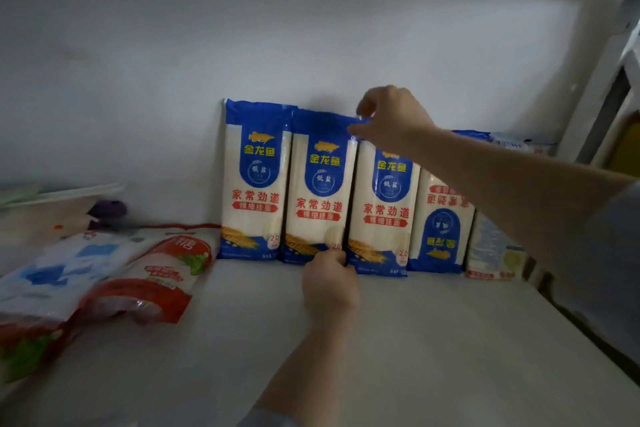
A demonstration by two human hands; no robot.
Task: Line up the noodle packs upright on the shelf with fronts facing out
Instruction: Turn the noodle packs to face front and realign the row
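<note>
The right hand [391,114] pinched the blue top edge of the third noodle pack [381,211]; the left hand [329,282] curled against the bottom of the second pack [318,191]. Beyond them, the upright row stood on the shelf [398,340] against the wall; one pack [441,222] past the right fingers stood upside down.

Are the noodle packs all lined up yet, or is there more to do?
Nearly. The first pack stands upright against the wall, front out. The left hand holds the bottom of the second pack and the right hand pinches its top by the third pack, straightening them. Left to fix: the fourth pack stands upside down, and the end pack seems to show its back.
</note>
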